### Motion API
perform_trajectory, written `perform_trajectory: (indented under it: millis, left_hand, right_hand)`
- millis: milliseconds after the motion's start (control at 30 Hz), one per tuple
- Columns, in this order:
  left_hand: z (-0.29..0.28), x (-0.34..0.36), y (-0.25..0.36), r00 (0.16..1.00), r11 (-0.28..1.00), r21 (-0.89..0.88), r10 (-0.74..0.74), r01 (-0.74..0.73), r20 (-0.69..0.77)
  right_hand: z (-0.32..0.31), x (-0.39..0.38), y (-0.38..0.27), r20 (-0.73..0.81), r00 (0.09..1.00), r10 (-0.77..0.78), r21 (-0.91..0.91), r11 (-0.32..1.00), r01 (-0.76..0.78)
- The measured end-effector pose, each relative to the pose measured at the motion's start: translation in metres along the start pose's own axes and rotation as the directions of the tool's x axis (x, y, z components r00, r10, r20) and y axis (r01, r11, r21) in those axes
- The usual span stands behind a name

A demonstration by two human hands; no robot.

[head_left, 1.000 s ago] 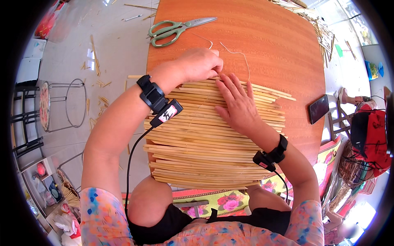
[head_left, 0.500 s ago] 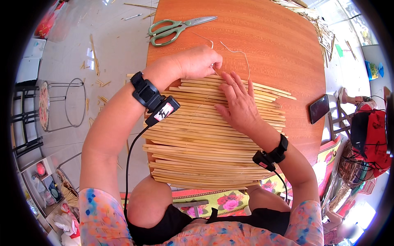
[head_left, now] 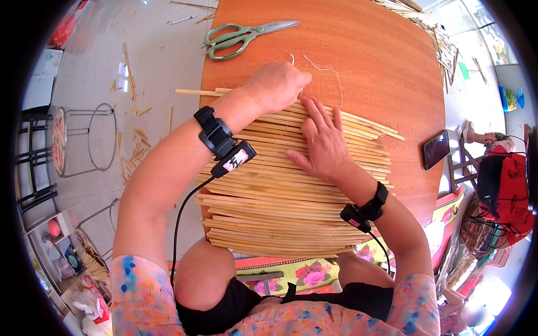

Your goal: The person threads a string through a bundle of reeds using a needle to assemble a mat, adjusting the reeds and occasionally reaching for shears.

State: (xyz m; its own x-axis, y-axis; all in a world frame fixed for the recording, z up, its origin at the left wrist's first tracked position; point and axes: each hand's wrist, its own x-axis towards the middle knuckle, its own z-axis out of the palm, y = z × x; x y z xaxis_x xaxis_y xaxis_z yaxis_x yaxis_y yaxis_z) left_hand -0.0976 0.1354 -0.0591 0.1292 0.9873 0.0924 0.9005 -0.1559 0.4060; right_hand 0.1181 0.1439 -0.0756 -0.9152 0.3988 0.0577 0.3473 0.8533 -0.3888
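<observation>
Thread (head_left: 301, 94) in pinched left fingers (head_left: 301, 80), farther right than before; right fingers (head_left: 321, 113) flat on sticks (head_left: 274, 182).

The sticks (head_left: 263, 185) look woody and smooth, the tabletop (head_left: 386, 67) glossy wood, the scissor blades (head_left: 278, 26) smooth metal.

Floral-topped stool (head_left: 59, 141) and dark-screened device (head_left: 435, 150).

head | left fisheye, head-worn | faces down | close above left hand (head_left: 278, 87), right hand (head_left: 326, 148), table (head_left: 386, 67)
</observation>
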Motion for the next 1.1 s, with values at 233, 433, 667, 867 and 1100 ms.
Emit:
perform_trajectory:
  millis: [233, 433, 667, 867, 1100]
  left_hand:
    - [-0.010, -0.015, 0.002, 0.996, 0.998, 0.003, -0.060, 0.061, -0.071]
    - [-0.012, -0.056, 0.023, 0.981, 0.980, 0.187, 0.099, -0.066, -0.168]
    - [0.016, -0.079, 0.051, 0.967, 0.987, 0.077, 0.124, -0.144, 0.221]
    - [0.020, -0.080, 0.053, 0.964, 0.983, 0.122, 0.101, -0.134, 0.246]
    - [0.019, -0.080, 0.048, 0.968, 0.978, 0.137, 0.123, -0.155, 0.219]
  right_hand:
    - [-0.019, -0.018, 0.009, -0.079, 0.996, 0.047, 0.005, 0.999, -0.047]
    - [-0.041, -0.054, 0.031, -0.027, 0.992, 0.121, -0.069, 0.990, -0.123]
    - [-0.033, -0.062, 0.022, 0.047, 0.993, 0.106, -0.088, 0.991, -0.102]
    - [-0.024, -0.064, 0.025, 0.088, 0.988, 0.129, -0.142, 0.983, -0.116]
    - [-0.029, -0.063, 0.020, 0.082, 0.984, 0.159, -0.138, 0.980, -0.147]
